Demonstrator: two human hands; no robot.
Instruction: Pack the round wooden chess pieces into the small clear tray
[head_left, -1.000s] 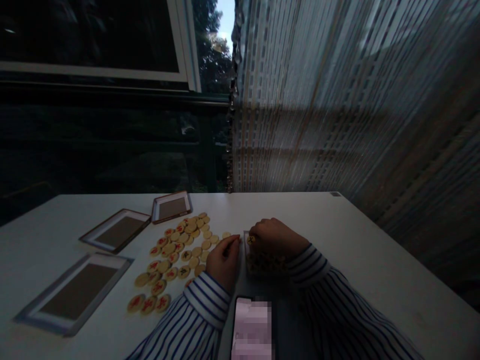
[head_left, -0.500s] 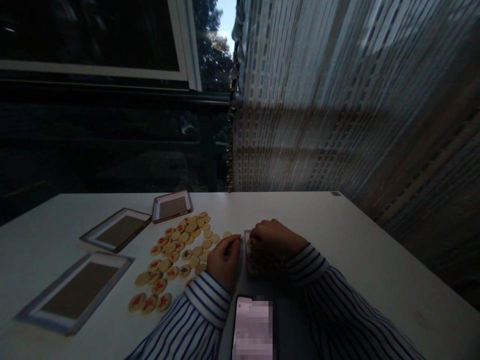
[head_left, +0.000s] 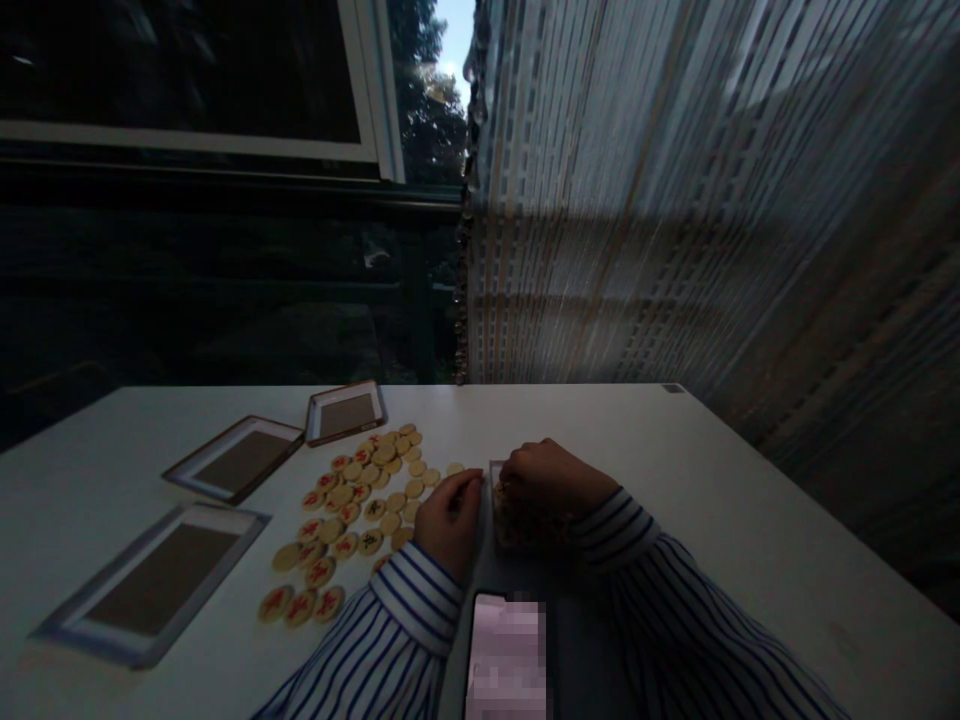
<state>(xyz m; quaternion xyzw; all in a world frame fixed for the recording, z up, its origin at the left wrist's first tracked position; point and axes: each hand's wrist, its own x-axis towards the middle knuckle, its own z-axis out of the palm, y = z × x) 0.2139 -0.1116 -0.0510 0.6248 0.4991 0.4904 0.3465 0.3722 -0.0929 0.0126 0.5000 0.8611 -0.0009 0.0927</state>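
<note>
Many round wooden Chinese chess pieces [head_left: 370, 542], some with red or black characters and some blank side up, lie loose to the left of my hands. My left hand [head_left: 450, 522] rests beside them with fingers curled and thumb pressed to the index finger; whatever is in the pinch is too small to make out. Over a shallow clear box [head_left: 493, 530] my right hand [head_left: 553, 475] reaches with fingers bent down, pinching a piece at the box's far left corner, mostly hidden. More pieces lie inside the box in shadow, partly covered by my right hand and sleeve.
Three shallow rectangular trays or lids [head_left: 161, 590] lie on the white table [head_left: 720, 520] at the left. A lit phone [head_left: 504, 660] lies at the near edge between my forearms. Behind the table hang a string curtain [head_left: 600, 200] and a dark window.
The right fingertips have shifted slightly at the box corner, and the black-marked piece seen beneath them is now mostly covered. My left hand keeps its place. The view shifts slightly.
</note>
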